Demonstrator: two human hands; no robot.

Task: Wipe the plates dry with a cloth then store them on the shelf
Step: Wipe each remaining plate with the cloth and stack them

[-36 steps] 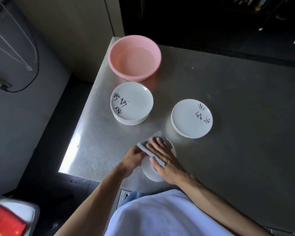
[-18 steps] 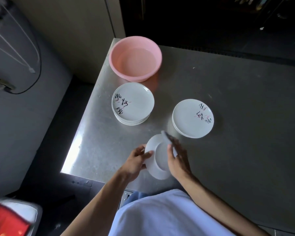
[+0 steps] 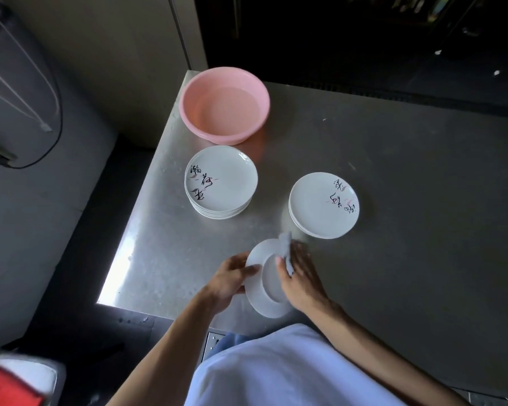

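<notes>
The left hand (image 3: 228,278) grips the small white plate (image 3: 261,300) by its nine o'clock rim, thumb laid over the edge. The plate is tipped nearly on edge above the near side of the steel table (image 3: 408,177), its foot ring turned toward the person. The right hand (image 3: 301,278) pinches a pale cloth (image 3: 285,247) over the rim at about two o'clock, thumb on the near face. I'd judge the plate to be glazed ceramic: stiff, light enough for one hand, slick while damp and quick to chip against steel. It is best held at the rim with fingers wrapped under, as the left hand has it. The cloth is limp and will bunch. At eleven o'clock from the hands sits a taller stack of plates (image 3: 222,183) with brush lettering, and at one o'clock a shorter stack (image 3: 323,205). A pink basin (image 3: 188,112) stands beyond at eleven. No shelf is in view.
</notes>
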